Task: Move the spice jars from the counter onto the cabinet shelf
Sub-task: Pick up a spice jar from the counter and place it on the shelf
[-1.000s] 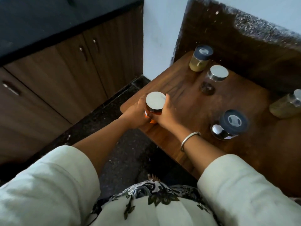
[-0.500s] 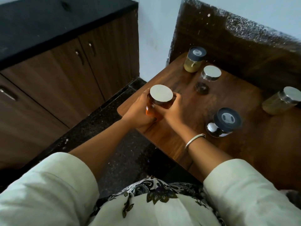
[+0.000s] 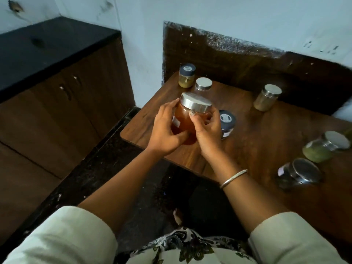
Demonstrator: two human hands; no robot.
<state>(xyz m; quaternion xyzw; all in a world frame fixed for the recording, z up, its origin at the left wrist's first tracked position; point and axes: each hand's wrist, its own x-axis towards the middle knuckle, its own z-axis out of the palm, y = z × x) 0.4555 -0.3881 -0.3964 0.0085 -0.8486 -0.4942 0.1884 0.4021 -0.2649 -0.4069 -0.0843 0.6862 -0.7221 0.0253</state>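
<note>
I hold an orange-filled jar (image 3: 183, 119) with a silver lid in the air above the left corner of the wooden counter (image 3: 257, 138). My left hand (image 3: 165, 134) grips its left side and my right hand (image 3: 206, 130) grips its right side just under the lid. Several other jars stand on the counter: a dark-lidded yellow one (image 3: 187, 75), a silver-lidded one (image 3: 203, 84) behind the held jar, a dark-lidded one (image 3: 227, 121) partly hidden by my right hand, a tan one (image 3: 266, 100), a green one (image 3: 323, 147) and a dark one (image 3: 299, 173).
A black-topped cabinet unit (image 3: 38, 54) with brown doors (image 3: 76, 103) stands to the left across a strip of dark floor (image 3: 106, 168). A dark wood backboard (image 3: 238, 60) rises behind the counter against the pale wall.
Both hands have lifted the orange jar off the counter's corner and raised it. The view has tilted up, bringing more jars on the right into sight.
</note>
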